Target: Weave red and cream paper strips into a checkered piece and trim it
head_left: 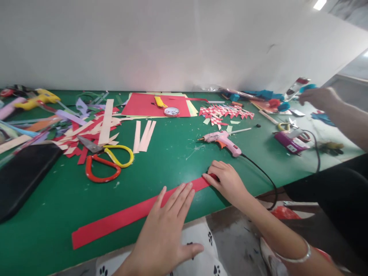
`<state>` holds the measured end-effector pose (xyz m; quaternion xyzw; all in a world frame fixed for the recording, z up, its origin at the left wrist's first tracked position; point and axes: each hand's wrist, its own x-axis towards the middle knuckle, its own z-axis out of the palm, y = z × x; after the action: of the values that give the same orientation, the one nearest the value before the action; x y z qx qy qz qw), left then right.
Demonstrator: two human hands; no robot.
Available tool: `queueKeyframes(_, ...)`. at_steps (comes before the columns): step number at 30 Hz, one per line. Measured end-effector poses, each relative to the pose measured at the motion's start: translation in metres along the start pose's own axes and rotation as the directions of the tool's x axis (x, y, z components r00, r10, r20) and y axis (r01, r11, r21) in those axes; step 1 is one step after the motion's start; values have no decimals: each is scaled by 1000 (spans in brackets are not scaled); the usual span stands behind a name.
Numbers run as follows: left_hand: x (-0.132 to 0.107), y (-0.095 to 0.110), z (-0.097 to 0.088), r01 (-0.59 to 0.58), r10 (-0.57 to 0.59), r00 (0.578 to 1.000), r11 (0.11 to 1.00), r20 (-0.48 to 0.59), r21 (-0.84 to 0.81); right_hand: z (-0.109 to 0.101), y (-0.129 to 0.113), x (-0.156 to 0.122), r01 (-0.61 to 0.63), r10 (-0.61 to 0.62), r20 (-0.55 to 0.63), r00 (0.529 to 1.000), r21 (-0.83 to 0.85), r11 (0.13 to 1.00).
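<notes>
A long red paper strip (115, 220) lies slantwise near the front edge of the green table (48, 245). My left hand (165, 230) rests on it near its middle, fingers stretched out and thumb spread. At the strip's right end, my right hand (225, 180) is closed with bent fingers on the paper, which looks curled up there; part of that end is hidden under the fingers. Just beyond my right hand lies a pink hot glue gun (222, 141) with an orange trigger. Scissors (105, 168) with red and yellow handles lie to the left, apart from both hands.
A black phone-like slab (28, 176) and paper scraps (86, 130) lie left. Red sheets (138, 105) sit at the back beside woven checked paper pieces (224, 111). A purple box (290, 142) stands right, below another person's hand (319, 97). The glue gun's cord (263, 172) drops over the edge.
</notes>
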<state>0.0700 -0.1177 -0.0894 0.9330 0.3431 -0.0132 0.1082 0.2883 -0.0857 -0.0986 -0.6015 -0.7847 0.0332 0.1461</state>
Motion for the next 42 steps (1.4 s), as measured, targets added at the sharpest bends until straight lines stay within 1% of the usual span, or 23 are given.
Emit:
queueKeyframes(6,-28,-26,4,-46,50,991,998,-125,30,-1,0,1,-6,5,14,1000,11,1000)
queueKeyframes(9,-47,-39,3,-51,60,986,997,-156,60,-1,0,1,-8,8,15,1000,17,1000)
queueKeyframes(13,-71,-50,3,-13,36,981,993,-192,116,-1,1,0,-21,21,25,999,12,1000)
queueKeyframes(16,-87,-56,2,8,28,974,988,-226,156,-1,1,0,-18,18,33,999,2,1000)
queueKeyframes(19,-101,-60,2,47,-5,969,985,-247,167,-1,1,0,-5,5,22,1000,-2,1000)
queueKeyframes(22,-117,-63,5,108,-52,962,974,-269,199,0,2,-1,16,-16,9,1000,0,1000)
queueKeyframes(26,-137,-64,12,166,-88,954,951,-287,260,1,4,-1,35,-35,0,999,-1,999)
queueKeyframes(29,-146,-63,16,208,-121,947,938,-298,278,2,5,-2,32,-32,5,999,-3,999)
queueKeyframes(34,-147,-62,18,227,-133,941,930,-312,288,0,3,-1,23,-22,17,1000,-13,1000)
queueKeyframes(38,-153,-68,19,263,-167,932,922,-320,283,-2,1,-1,20,-20,22,1000,-10,1000)
queueKeyframes(40,-157,-73,16,273,-181,930,923,-319,271,-1,2,-1,23,-23,24,999,0,1000)
queueKeyframes(42,-159,-77,12,258,-180,936,935,-304,242,0,3,-1,31,-31,29,999,8,999)
